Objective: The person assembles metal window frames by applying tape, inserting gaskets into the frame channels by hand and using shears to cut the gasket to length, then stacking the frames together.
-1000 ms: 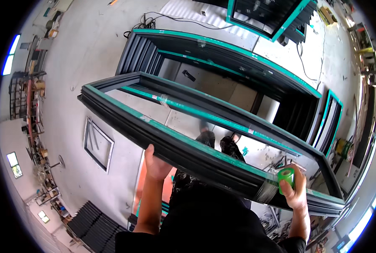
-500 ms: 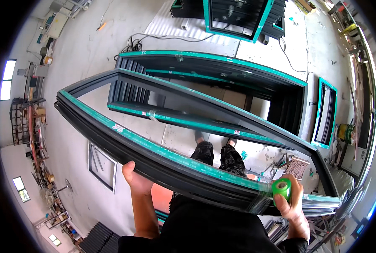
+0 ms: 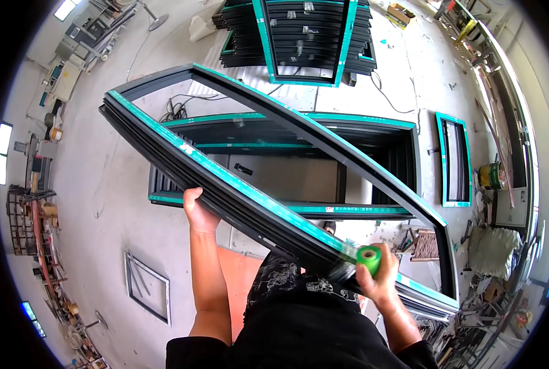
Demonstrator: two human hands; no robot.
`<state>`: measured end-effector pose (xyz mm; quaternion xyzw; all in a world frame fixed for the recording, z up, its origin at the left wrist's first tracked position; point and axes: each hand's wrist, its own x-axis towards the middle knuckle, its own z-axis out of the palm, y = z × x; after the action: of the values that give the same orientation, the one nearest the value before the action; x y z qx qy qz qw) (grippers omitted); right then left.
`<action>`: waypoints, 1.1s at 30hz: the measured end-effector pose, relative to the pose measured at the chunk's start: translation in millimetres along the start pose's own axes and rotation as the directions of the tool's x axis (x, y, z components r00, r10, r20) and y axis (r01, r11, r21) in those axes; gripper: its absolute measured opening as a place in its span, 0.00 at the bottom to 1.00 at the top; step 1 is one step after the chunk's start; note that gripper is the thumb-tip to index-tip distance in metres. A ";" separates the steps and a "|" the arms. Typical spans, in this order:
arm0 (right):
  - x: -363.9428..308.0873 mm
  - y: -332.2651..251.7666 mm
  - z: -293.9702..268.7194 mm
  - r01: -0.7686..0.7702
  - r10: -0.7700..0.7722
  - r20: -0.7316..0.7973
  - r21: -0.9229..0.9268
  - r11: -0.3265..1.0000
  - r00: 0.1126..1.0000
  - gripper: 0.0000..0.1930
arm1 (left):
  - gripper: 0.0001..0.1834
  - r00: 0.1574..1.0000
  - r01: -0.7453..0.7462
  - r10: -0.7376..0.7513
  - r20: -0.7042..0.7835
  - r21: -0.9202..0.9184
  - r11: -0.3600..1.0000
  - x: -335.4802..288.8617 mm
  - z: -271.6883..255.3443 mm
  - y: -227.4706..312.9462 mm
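Note:
A long black window frame (image 3: 286,114) with teal protective film is held up at a slant in front of me, its left end farther away. My left hand (image 3: 200,212) is closed round the outer edge of its near side. At the lower right, my right hand (image 3: 380,277) grips a roll of tape (image 3: 369,258) with a green core against the near side. Clear tape is wrapped round the frame bar beside the roll, blurred. How far the right fingers also hold the frame is hidden.
Below lies a stack of similar frames (image 3: 360,209) on the floor. Another stack (image 3: 234,58) stands at the back with a frame (image 3: 262,46) leaning on it. A small frame (image 3: 440,160) lies to the right, a grey one (image 3: 170,307) at the left. A cable (image 3: 175,111) runs behind.
The held frame has tilted more steeply, its left end moving up and away, its right end nearer. My right hand with the tape roll has moved left. The view has shifted forward.

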<state>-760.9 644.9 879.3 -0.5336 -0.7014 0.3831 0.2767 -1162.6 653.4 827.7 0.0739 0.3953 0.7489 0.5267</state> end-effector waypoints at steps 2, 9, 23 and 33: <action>-4.2 14.4 24.7 0.066 -0.067 -0.019 -0.060 0.996 0.998 0.21 | 0.31 0.991 0.133 -0.130 0.034 -0.082 0.988 21.0 -17.0 -16.8; -15.0 55.2 92.8 0.096 -0.106 -0.045 -0.181 0.979 0.993 0.21 | 0.34 0.973 0.231 -0.221 0.068 -0.290 0.929 48.1 -72.1 -72.6; -15.3 96.1 155.7 -0.430 0.437 0.147 -0.083 0.899 0.887 0.23 | 0.27 0.930 0.331 -0.366 -0.036 -0.353 0.875 52.3 -153.3 -100.3; 6.5 151.7 173.1 -0.479 0.519 0.191 -0.223 0.849 0.833 0.28 | 0.35 0.673 0.499 -0.494 -0.551 -0.154 0.853 35.6 -198.0 -140.2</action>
<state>-819.3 630.0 657.1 -0.6683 -0.5951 0.4451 0.0332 -1180.1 600.4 588.9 -0.2619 0.5430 0.5623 0.5660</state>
